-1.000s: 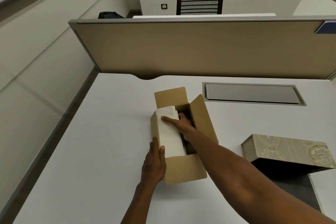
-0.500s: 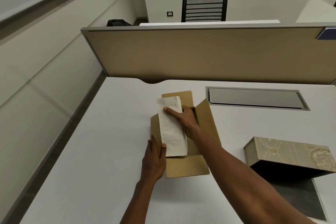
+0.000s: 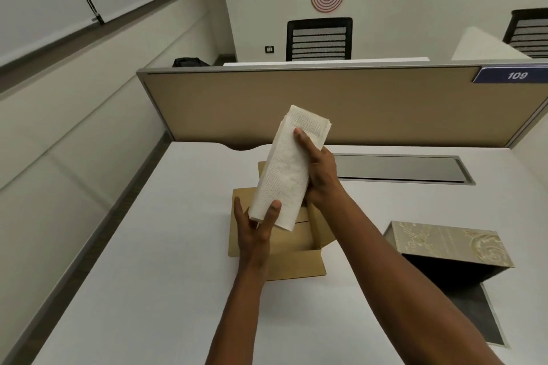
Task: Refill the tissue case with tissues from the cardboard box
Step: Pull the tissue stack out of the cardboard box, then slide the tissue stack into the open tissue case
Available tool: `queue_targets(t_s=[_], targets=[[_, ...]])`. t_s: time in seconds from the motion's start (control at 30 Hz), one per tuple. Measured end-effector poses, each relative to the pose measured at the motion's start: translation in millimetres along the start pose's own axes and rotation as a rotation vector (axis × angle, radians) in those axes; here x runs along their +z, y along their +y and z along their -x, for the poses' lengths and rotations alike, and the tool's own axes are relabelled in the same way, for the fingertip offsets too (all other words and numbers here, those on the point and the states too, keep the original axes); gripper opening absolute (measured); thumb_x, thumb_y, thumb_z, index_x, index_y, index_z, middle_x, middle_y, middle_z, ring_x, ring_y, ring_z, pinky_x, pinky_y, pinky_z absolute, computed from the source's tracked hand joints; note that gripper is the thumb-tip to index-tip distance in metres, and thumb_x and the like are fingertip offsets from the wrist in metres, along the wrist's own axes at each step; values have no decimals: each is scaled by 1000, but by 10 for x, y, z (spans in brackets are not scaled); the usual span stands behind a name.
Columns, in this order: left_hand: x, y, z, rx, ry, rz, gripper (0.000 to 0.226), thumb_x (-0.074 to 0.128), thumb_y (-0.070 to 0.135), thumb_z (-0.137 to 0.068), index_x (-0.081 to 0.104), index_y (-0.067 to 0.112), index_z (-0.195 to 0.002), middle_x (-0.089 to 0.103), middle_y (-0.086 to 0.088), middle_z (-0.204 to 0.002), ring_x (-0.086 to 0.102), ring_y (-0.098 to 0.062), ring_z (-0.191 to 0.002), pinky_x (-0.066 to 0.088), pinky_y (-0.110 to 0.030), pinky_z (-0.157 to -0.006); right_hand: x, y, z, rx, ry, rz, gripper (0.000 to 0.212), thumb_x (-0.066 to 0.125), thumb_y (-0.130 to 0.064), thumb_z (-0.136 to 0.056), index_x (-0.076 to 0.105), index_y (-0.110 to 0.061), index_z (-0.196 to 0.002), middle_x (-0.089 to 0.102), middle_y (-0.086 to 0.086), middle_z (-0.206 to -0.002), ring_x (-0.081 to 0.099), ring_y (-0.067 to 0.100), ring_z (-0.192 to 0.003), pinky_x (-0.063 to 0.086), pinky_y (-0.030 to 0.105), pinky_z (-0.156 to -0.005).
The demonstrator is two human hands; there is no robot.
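Observation:
A thick white stack of tissues (image 3: 289, 169) hangs in the air above the open brown cardboard box (image 3: 284, 252) in the middle of the white desk. My right hand (image 3: 321, 172) grips the stack along its right side, thumb across the top face. My left hand (image 3: 255, 228) supports the stack's lower end, with fingers on its front and underside. The tissue case (image 3: 447, 243), patterned beige and gold with a dark open inside, lies on its side to the right of the cardboard box. Its dark lid panel (image 3: 474, 314) rests flat in front of it.
A tan partition (image 3: 326, 104) closes the far edge of the white desk (image 3: 148, 261). A grey cable-tray cover (image 3: 397, 169) is set into the desk behind the box. Black chairs (image 3: 319, 38) stand beyond the partition.
Both hands have lifted the tissue stack up out of the cardboard box. My left hand left the box's side and moved under the stack. The camera tilted upward.

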State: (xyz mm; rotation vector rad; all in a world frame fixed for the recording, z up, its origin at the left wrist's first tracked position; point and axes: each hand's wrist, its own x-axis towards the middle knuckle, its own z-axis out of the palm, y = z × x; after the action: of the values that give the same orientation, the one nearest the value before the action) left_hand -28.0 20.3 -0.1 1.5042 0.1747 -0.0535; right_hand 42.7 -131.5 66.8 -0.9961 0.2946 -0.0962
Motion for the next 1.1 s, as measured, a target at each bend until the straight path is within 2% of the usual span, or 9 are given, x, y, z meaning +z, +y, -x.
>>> queue_targets(t_s=[0.13,0.27,0.33,0.47,0.57,0.67,0.83,0.97,1.1], targets=[[117,104,48,-76,-48,235,108,81,48,-70,16,37,-157,50,-5,-142,60,-14,-114,56,-35,-94,-95,-137,196,-38,50,-134,42,85,-42,-80,72,-17,-111,79,7,-101,79,27,-91,63,43,-73],[222,169,150,-126,-113,356,101,81,47,-66,29,33,-152,56,-7,-135,62,-26,-118,60,-39,-91,-242,-208,355,-60,103,-205,49,79,-40,-87,66,-15,-126,76,11,-115,74,32,-105,61,54,-90],[270,175,214,-129,-153,358,92,85,53,-58,47,31,-139,61,-7,-128,64,-27,-117,60,-40,-90,-315,-233,425,-59,134,-234,58,80,-39,-86,62,-12,-134,70,17,-130,69,38,-118,54,60,-100],[357,127,312,-165,-226,326,63,83,55,-57,66,33,-113,72,-2,-114,67,-27,-114,60,-38,-87,-462,-303,564,-54,168,-285,63,81,-38,-85,61,-10,-138,65,20,-138,65,40,-124,51,62,-104],[391,91,380,-171,-249,247,66,79,62,-55,65,35,-113,71,3,-114,64,-23,-114,56,-32,-86,-581,-369,645,-81,154,-287,64,79,-36,-87,59,-8,-140,62,22,-141,61,42,-128,50,61,-105],[434,57,461,-116,-260,188,75,80,65,-55,59,35,-121,67,5,-118,63,-16,-112,57,-16,-70,-695,-430,726,-122,128,-278,64,76,-37,-88,57,-9,-142,66,21,-128,63,41,-122,48,63,-107],[501,42,588,-33,-301,190,87,88,56,-57,48,28,-129,65,2,-121,69,-10,-106,58,-19,-75,-855,-448,843,-159,87,-293,69,69,-42,-91,49,-12,-149,52,26,-148,50,48,-138,39,71,-111],[593,-13,684,-21,-348,197,92,86,50,-62,39,28,-139,60,2,-128,66,-13,-113,59,-20,-76,-939,-399,978,-212,248,-293,64,74,-40,-89,53,-14,-144,57,22,-145,63,42,-125,54,62,-99],[736,-96,786,-102,-316,170,91,90,57,-62,44,30,-136,59,3,-128,61,-17,-116,60,-21,-73,-1065,-249,1141,-258,359,-218,65,78,-39,-84,53,-20,-141,61,19,-140,63,39,-125,55,62,-98]])
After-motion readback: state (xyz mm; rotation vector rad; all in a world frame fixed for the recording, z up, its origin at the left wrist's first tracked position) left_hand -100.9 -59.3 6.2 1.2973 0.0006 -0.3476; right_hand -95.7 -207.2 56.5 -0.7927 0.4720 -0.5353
